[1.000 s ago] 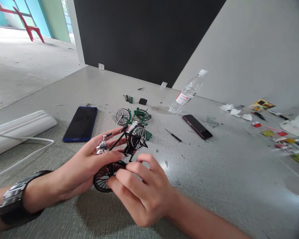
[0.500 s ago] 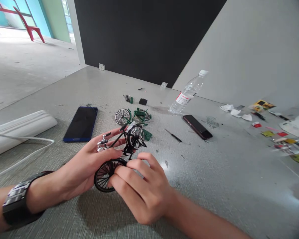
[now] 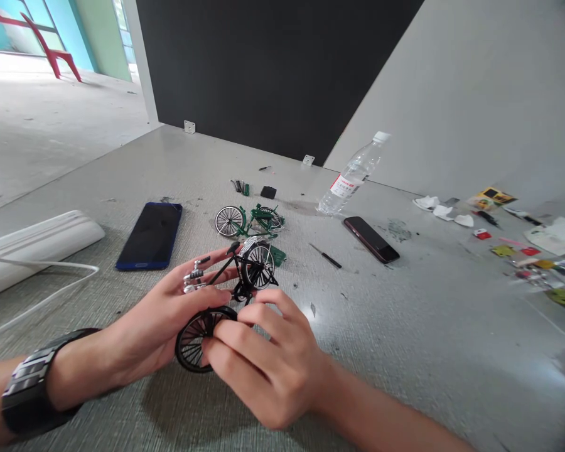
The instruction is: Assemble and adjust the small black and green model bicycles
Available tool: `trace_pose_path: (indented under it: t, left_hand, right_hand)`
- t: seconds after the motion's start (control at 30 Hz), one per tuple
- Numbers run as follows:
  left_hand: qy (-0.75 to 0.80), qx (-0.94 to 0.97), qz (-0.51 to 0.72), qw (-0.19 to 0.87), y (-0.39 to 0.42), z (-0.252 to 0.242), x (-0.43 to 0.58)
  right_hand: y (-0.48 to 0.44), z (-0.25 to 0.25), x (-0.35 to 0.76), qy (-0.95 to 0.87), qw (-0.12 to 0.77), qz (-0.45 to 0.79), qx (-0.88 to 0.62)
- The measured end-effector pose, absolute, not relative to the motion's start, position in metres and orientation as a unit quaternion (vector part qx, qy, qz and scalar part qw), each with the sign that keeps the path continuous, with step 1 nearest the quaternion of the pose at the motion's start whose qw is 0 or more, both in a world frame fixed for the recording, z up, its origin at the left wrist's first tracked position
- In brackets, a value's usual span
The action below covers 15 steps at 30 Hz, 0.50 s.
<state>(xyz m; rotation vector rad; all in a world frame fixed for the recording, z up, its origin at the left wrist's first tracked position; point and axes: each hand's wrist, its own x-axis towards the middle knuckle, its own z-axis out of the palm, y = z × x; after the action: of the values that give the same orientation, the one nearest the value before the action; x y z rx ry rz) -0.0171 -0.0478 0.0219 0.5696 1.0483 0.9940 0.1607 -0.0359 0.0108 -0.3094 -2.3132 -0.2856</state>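
Note:
A small black model bicycle (image 3: 245, 270) is held just above the grey table (image 3: 405, 326). My left hand (image 3: 160, 323) grips its frame and silver handlebar from the left, a dark band on the wrist. My right hand (image 3: 263, 358) pinches the bicycle's near black spoked wheel (image 3: 193, 342) from the right. The far wheel stands free beyond my fingers. A green model bicycle (image 3: 252, 221) lies on the table behind it.
A blue phone (image 3: 149, 235) lies at left, a dark red phone (image 3: 371, 238) at right, a small screwdriver (image 3: 326, 256) between them. A plastic bottle (image 3: 351, 177) stands behind. A white moulding (image 3: 37, 242) with a cable is far left. Several small packets (image 3: 522, 251) are scattered far right.
Both hands and the black bicycle have shifted slightly; my right fingers have closed further over the near wheel. Nothing else on the table has moved.

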Motion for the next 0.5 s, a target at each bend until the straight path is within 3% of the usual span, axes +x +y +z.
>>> trace_pose_path:
  t: [0.27, 0.5]
  left_hand:
    - [0.472, 0.253, 0.443, 0.719, -0.0485, 0.0212, -0.0177]
    - [0.475, 0.246, 0.438, 0.723, -0.049, 0.0228, -0.0169]
  right_hand:
    - [-0.0342, 0.0085, 0.1594, -0.9, 0.384, -0.2, -0.044]
    - [-0.0332, 0.0106, 0.1618, -0.907, 0.381, -0.166, -0.073]
